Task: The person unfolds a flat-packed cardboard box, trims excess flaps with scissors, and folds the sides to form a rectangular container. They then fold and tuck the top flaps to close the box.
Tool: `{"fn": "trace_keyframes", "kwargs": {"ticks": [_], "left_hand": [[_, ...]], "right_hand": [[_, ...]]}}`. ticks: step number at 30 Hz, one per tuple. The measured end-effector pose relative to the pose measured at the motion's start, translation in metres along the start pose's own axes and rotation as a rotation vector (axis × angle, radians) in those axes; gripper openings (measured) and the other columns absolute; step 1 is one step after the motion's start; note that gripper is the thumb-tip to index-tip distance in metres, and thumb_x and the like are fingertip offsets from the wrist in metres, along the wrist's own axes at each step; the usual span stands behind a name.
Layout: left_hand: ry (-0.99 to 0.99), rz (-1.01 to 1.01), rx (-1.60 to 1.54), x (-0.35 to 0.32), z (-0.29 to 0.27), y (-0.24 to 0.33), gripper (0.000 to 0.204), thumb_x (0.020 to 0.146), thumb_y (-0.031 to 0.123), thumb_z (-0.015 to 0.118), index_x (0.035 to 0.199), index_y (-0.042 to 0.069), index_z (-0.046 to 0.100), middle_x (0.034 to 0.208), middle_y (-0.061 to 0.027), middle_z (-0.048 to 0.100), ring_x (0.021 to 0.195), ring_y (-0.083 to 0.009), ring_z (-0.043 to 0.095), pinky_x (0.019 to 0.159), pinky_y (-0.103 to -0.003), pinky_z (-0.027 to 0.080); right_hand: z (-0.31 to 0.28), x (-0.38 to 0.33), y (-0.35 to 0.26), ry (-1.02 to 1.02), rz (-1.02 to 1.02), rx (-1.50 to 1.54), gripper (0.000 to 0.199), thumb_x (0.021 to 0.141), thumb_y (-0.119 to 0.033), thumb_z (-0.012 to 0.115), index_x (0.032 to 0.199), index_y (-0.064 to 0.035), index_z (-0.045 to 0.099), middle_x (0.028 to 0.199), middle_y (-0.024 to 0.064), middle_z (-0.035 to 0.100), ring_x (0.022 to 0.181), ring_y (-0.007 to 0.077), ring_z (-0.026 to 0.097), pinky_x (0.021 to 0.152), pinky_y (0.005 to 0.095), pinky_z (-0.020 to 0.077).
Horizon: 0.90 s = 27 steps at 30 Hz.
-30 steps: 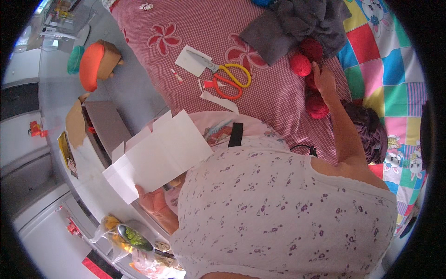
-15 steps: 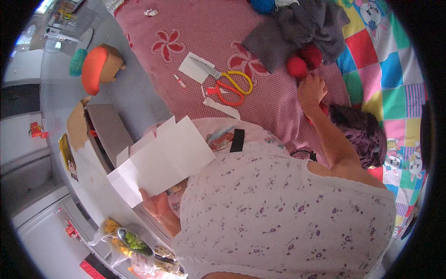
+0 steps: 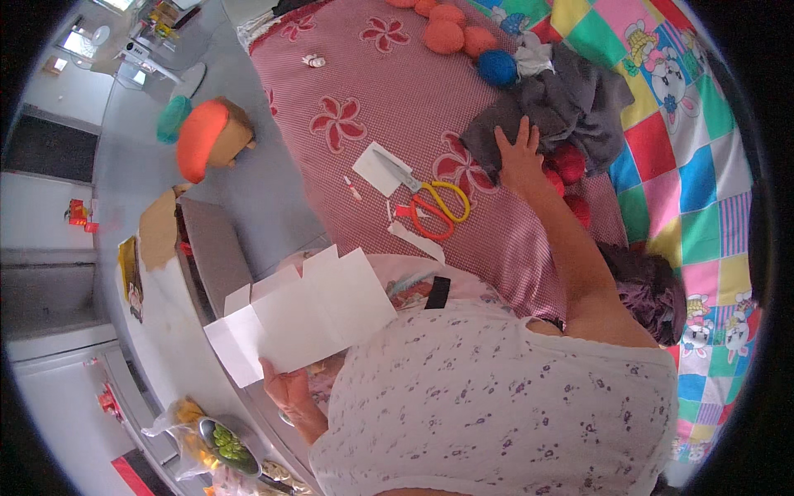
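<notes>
My left hand (image 3: 289, 395) grips the lower edge of an unfolded white cardboard box (image 3: 327, 310), which lies across my lap with its cut flaps up. With fingers spread, my right hand (image 3: 519, 159) rests on a crumpled dark grey cloth (image 3: 583, 112) on the pink bed cover. Red yarn balls (image 3: 568, 164) sit just beside that hand and forearm. Between my two hands lie scissors (image 3: 432, 208) with one orange and one yellow handle, blades on a small white card (image 3: 379, 169). A white paper strip (image 3: 415, 240) and small scraps are near them.
Orange yarn balls (image 3: 444, 35) and a blue one (image 3: 497, 68) lie at the far side. A patchwork quilt (image 3: 649, 149) runs along the right, with a dark purple cloth (image 3: 653, 293). Leftward are an orange-topped stool (image 3: 201, 140), a cardboard box (image 3: 159, 231) and a bowl of greens (image 3: 229, 446).
My right hand has moved from beside the red yarn balls, forward and left onto the grey cloth, its fingers now spread. The left hand keeps hold of the white cardboard box. The view has shifted.
</notes>
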<state>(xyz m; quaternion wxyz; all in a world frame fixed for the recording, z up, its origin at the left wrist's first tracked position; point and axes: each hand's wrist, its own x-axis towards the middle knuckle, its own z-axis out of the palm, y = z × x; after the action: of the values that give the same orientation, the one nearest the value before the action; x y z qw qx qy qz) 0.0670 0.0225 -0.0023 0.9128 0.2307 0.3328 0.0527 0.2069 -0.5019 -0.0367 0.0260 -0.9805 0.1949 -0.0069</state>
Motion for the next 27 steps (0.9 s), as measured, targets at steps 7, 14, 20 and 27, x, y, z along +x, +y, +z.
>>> {"fn": "trace_keyframes", "kwargs": {"ticks": [7, 14, 20, 27], "left_hand": [[0.053, 0.008, -0.063, -0.004, -0.011, 0.002, 0.037, 0.093, 0.024, 0.044, 0.122, 0.002, 0.045, 0.123, -0.0127, 0.051, 0.114, -0.027, 0.048, 0.094, -0.044, 0.041], [-0.109, -0.062, -0.16, 0.003, -0.029, 0.009, 0.038, 0.093, 0.023, 0.044, 0.124, 0.002, 0.044, 0.127, -0.0136, 0.048, 0.119, -0.0277, 0.043, 0.101, -0.046, 0.033], [-0.127, -0.018, -0.091, -0.006, -0.01, 0.002, 0.037, 0.093, 0.023, 0.042, 0.124, 0.002, 0.044, 0.127, -0.0138, 0.048, 0.119, -0.0287, 0.043, 0.101, -0.047, 0.033], [0.001, 0.045, -0.026, -0.008, -0.018, 0.002, 0.037, 0.094, 0.025, 0.042, 0.122, 0.001, 0.045, 0.123, -0.0143, 0.05, 0.115, -0.0301, 0.047, 0.096, -0.047, 0.039]], "right_hand": [[0.017, 0.053, 0.042, 0.077, -0.046, 0.229, 0.041, 0.068, -0.006, 0.063, 0.107, -0.0056, 0.052, 0.11, 0.0247, 0.05, 0.107, 0.0424, 0.046, 0.082, 0.0453, 0.0446], [-0.062, 0.135, 0.082, 0.512, 0.339, 0.428, 0.039, 0.073, -0.027, 0.065, 0.095, 0.0046, 0.057, 0.089, 0.0255, 0.061, 0.086, 0.0392, 0.06, 0.074, 0.0448, 0.0463], [-0.059, 0.19, 0.084, 0.491, 0.275, 0.369, 0.062, 0.077, -0.048, 0.059, 0.105, 0.0077, 0.056, 0.097, 0.0271, 0.06, 0.094, 0.0395, 0.058, 0.082, 0.0435, 0.0452], [0.003, 0.118, -0.031, 0.074, 0.274, 0.212, 0.108, 0.063, -0.055, 0.071, 0.141, -0.0064, 0.014, 0.141, 0.0316, 0.008, 0.132, 0.0435, 0.013, 0.097, 0.0549, 0.0311]]}}
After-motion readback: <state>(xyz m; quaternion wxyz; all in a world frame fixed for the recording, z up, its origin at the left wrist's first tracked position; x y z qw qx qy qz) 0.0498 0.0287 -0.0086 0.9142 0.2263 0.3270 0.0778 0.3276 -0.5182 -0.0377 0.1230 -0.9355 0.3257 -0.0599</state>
